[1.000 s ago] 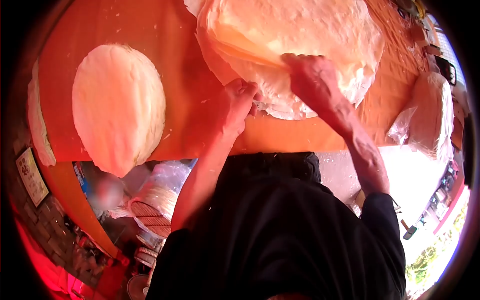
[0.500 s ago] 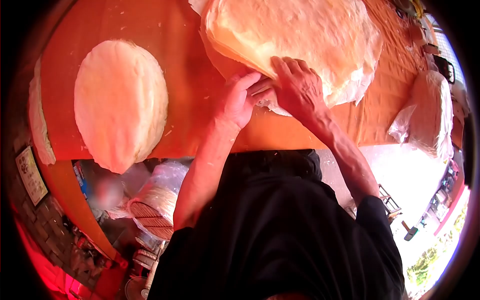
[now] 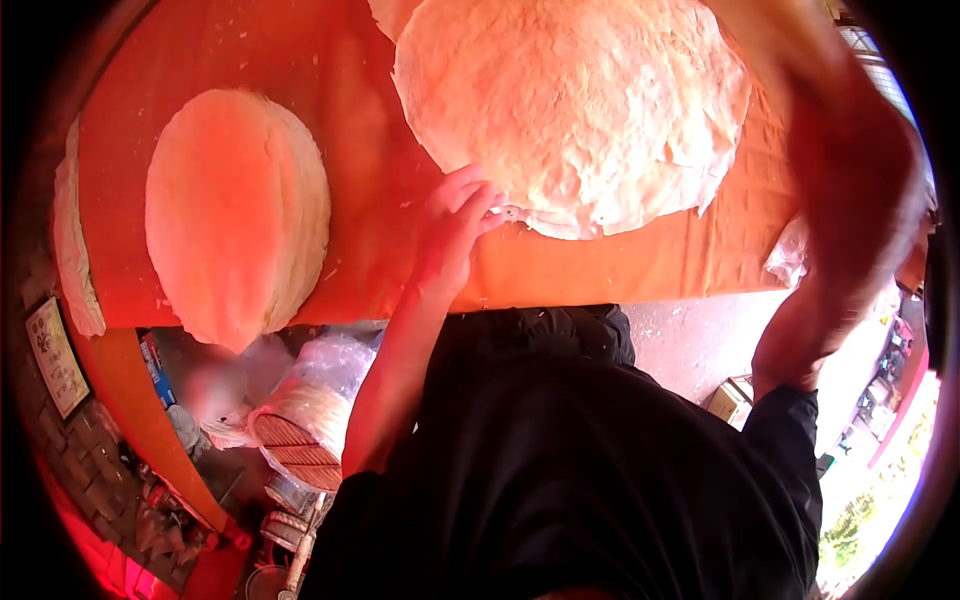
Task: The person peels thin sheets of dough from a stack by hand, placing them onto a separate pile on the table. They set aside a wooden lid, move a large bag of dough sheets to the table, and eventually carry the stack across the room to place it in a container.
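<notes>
The right arm [image 3: 838, 300] partly hides crumpled plastic [image 3: 788, 252]

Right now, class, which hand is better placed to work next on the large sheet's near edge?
Probably the left: the left hand is at that edge of the large sheet, while the right arm is blurred, out beyond the sheet's right side.

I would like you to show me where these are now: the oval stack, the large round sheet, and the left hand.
Oval stack [image 3: 222, 215]: head view, middle of its top face.
Large round sheet [image 3: 575, 110]: head view, middle of its surface.
Left hand [image 3: 453, 222]: head view, back of the hand.
</notes>
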{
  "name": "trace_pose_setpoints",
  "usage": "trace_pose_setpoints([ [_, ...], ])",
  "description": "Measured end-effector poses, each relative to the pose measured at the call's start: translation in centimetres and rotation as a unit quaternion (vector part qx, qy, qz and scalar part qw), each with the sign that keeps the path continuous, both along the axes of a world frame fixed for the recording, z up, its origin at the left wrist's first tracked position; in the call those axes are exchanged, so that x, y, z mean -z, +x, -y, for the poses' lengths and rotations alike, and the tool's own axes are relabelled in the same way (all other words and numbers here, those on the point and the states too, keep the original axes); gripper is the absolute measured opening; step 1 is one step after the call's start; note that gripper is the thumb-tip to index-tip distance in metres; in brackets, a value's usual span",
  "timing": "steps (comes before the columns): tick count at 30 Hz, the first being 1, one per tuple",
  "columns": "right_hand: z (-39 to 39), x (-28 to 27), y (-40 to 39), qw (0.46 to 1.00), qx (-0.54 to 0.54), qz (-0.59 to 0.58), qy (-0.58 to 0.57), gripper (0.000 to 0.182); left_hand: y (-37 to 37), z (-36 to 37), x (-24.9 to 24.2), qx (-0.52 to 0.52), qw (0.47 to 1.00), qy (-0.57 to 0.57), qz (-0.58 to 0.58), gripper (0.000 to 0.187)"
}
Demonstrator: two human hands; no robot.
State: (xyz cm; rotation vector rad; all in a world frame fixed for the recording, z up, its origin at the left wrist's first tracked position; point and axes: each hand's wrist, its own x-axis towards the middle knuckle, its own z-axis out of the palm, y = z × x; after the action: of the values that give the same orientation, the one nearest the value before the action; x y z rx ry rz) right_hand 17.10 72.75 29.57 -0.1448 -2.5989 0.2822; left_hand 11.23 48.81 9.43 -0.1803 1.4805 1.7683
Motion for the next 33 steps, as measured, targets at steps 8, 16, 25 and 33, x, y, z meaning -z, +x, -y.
trace_pose_setpoints([
  [8, 4.1, 19.0, -1.2, 0.977, -0.084, 0.192, -0.033, 0.012, -1.2, 1.3, 1.3, -0.062, 0.997, -0.036, 0.040, 0.022],
  [16, 6.0, 16.8, -2.4, 0.978, -0.073, 0.190, -0.050, 0.010, -1.7, 0.6, 1.4, -0.026, 0.997, -0.034, 0.059, 0.018],
  [25, 3.5, 15.0, -4.9, 0.980, -0.073, 0.157, -0.100, 0.009, -2.0, 1.6, 1.5, -0.007, 0.978, -0.160, -0.132, 0.030],
  [33, 7.5, 9.5, -1.7, 0.990, -0.133, 0.008, 0.053, 0.037, -0.4, 2.8, -0.6, -0.035, 0.958, 0.266, 0.099, 0.060],
])
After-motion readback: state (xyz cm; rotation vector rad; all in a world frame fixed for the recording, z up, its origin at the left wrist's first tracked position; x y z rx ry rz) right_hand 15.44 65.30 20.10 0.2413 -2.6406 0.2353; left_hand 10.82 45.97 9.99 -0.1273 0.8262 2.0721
